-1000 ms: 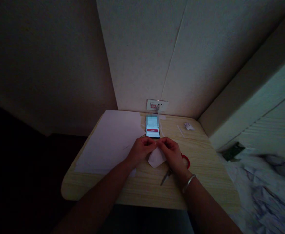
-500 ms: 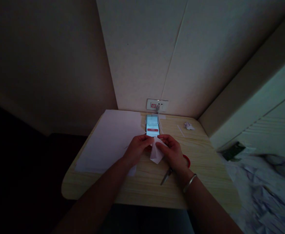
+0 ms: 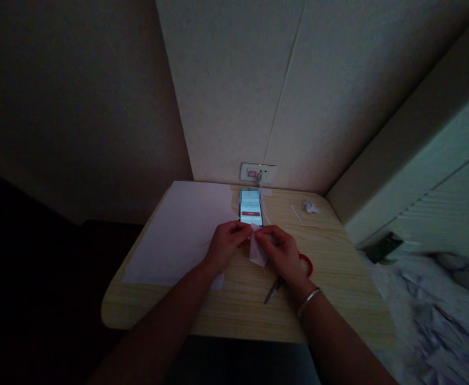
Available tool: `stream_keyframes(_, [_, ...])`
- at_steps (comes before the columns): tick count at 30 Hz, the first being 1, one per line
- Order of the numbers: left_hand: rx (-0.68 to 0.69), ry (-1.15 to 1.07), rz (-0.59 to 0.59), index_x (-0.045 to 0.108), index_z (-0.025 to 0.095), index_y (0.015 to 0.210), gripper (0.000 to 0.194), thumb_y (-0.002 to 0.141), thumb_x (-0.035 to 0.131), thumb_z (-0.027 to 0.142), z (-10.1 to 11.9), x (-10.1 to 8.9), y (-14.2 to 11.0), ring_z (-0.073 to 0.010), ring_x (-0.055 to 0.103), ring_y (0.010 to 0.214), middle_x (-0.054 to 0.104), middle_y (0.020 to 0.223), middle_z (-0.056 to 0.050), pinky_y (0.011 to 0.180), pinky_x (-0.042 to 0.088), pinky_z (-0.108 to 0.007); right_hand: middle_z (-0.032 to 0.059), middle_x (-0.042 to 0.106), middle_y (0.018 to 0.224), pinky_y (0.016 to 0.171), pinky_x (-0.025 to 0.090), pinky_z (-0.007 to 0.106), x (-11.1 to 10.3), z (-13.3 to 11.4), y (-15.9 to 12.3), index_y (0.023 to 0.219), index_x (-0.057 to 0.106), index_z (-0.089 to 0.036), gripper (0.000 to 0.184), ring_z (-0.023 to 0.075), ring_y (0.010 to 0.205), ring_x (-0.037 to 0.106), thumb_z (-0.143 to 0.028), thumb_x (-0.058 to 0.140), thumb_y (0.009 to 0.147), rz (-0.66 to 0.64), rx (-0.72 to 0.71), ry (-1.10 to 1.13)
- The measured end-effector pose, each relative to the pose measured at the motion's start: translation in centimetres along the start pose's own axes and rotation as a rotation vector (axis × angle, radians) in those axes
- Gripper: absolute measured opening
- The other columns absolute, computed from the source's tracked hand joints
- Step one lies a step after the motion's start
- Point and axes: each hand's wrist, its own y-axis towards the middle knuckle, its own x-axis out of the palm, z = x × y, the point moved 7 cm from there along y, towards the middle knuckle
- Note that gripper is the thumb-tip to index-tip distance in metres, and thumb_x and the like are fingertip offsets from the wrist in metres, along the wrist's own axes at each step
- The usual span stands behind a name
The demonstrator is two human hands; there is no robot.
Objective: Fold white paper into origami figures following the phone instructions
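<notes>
The small folded paper [image 3: 258,258] is hanging just below the centre of the frame, over the bench [image 3: 338,299], and both hands are working at its upper end. Doing this well probably means letting one hand anchor the paper while the other is pressing only along the crease, with the edges lining up first; pulling both ways could tear or skew such a thin piece. The dim light is making the edges hard to read, so tilting the paper toward the lit phone [image 3: 251,213] may help. The left hand [image 3: 223,245] is coming in from the lower left, its grip closing in a thumb-and-finger pinch at the paper's upper left edge. The right hand [image 3: 281,254] is reaching from the lower right, its wrist wearing a bracelet [image 3: 308,302], its thumb and fingers pinching the paper too. Beneath its wrist side, scissors [image 3: 275,289] are lying partly hidden.
</notes>
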Motion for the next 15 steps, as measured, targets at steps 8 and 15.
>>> stream_keyframes(8, [-0.032,-0.023,-0.09,0.067,0.014,0.074,0.025,0.063,0.075,0.036,-0.05,0.4,-0.15,-0.0106,0.059,0.06,0.067,0.072,-0.001,0.059,0.05,-0.024,0.0029,0.065,0.084,0.068,0.046,0.03,0.09,-0.41,0.08,0.073,0.067,-0.023,0.013,0.0188,0.079,0.059,-0.036,0.065,0.076,0.013,-0.078,0.014])
stream_keyframes(15, [-0.023,-0.025,-0.131,0.069,0.015,0.076,0.022,0.065,0.074,0.033,-0.02,0.48,-0.18,-0.0111,0.06,0.065,0.067,0.077,-0.002,0.059,0.049,-0.023,0.0016,0.062,0.083,0.066,0.045,0.029,0.25,-0.55,-0.12,0.074,0.066,-0.024,0.01,0.0181,0.079,0.058,-0.032,0.063,0.078,-0.019,-0.075,0.032])
